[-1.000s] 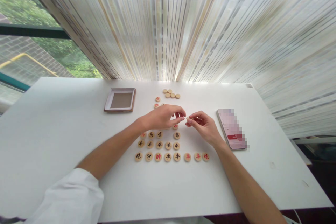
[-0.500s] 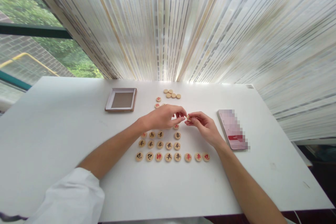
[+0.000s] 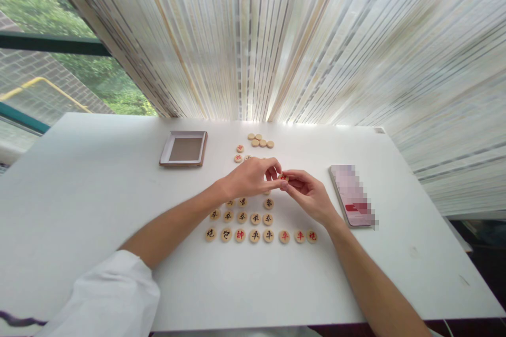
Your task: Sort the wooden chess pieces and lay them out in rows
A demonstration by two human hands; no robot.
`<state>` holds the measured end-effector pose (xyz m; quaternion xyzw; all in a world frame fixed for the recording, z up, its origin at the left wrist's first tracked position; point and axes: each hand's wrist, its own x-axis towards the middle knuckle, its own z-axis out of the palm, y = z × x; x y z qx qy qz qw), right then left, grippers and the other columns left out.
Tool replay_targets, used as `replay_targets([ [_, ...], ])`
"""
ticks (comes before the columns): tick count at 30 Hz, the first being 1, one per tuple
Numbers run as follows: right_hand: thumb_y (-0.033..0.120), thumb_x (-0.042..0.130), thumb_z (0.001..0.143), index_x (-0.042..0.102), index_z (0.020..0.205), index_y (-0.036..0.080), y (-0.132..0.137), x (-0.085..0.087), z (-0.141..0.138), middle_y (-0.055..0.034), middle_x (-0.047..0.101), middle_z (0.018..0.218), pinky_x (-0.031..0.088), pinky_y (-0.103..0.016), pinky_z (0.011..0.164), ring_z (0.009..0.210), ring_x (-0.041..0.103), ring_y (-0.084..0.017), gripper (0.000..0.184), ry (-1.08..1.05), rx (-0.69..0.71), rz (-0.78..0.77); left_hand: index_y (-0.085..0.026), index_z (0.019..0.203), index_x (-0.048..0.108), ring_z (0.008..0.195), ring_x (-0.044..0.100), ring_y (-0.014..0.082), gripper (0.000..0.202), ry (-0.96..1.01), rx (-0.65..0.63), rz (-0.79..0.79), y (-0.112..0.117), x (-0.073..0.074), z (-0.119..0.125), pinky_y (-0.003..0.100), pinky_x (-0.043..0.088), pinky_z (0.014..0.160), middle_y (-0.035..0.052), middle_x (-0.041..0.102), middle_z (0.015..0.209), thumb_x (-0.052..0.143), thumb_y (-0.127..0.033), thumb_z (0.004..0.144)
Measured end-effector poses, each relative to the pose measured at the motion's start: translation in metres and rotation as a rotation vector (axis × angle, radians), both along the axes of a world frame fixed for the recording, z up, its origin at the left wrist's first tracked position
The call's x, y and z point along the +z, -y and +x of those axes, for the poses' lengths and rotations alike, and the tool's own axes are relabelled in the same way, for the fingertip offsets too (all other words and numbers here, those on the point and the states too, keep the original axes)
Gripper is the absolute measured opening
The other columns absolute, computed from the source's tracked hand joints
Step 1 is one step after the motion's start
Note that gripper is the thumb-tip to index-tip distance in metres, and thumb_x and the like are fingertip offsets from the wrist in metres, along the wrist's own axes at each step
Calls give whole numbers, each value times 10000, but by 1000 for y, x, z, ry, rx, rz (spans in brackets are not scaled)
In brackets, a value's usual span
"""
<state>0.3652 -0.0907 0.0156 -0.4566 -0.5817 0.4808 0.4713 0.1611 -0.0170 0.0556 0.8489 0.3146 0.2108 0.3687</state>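
Note:
Above the middle of the table, a round wooden Chinese chess piece [image 3: 283, 178] with a red character is held between the fingertips of both hands. My left hand [image 3: 253, 175] pinches it from the left with thumb and fingers. From the other side, my right hand [image 3: 310, 193] grips it with the thumb in front. Rows of pieces lie face up below the hands, among them a red-marked piece [image 3: 240, 235] and a black-marked piece [image 3: 269, 204]. My left hand and forearm hide some of the pieces behind them.
Several blank-side-up pieces [image 3: 263, 143] form a small group at the back. An open shallow box [image 3: 203, 148] stands at the back left of the white table [image 3: 95, 189]. A phone [image 3: 348, 195] lies to the right. Striped curtains [image 3: 253, 37] hang behind the table.
My left hand has moved slightly right and closed its fingertips on the piece that my right hand was holding. The piece's red face now shows more. The view has shifted slightly.

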Motion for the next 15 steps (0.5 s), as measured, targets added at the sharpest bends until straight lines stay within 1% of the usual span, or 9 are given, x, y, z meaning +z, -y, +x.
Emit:
replay_targets([
  [4, 364, 705, 898, 681, 1131, 255, 5, 2, -4, -63, 741, 1095, 622, -408, 912, 987, 729, -230, 258, 131, -22, 112, -179, 884, 668, 680, 657, 139, 265, 9, -18, -40, 1, -1, 1, 241, 490, 627, 9, 710, 751, 694, -442, 866],
  [7, 320, 706, 897, 680, 1114, 250, 6, 2, -5, -56, 739, 1047, 620, -401, 884, 946, 727, -222, 230, 209, -33, 171, -175, 872, 680, 665, 661, 131, 240, 28, -31, -90, 2, -1, 1, 228, 480, 610, 9, 715, 733, 675, -415, 887],
  [11, 289, 704, 895, 676, 1068, 253, 6, 1, -5, -44, 733, 989, 615, -380, 832, 884, 717, -208, 179, 276, -42, 205, -176, 865, 691, 654, 660, 128, 216, 15, -48, -111, 3, 1, 0, 221, 468, 595, 9, 723, 730, 667, -389, 893],
  [15, 300, 704, 897, 667, 1054, 247, 5, 0, -5, -46, 725, 986, 610, -370, 808, 866, 710, -205, 170, 282, -37, 195, -176, 917, 714, 661, 656, 135, 206, -28, -82, -70, 2, 4, -2, 225, 456, 597, 21, 732, 748, 636, -367, 914],
])
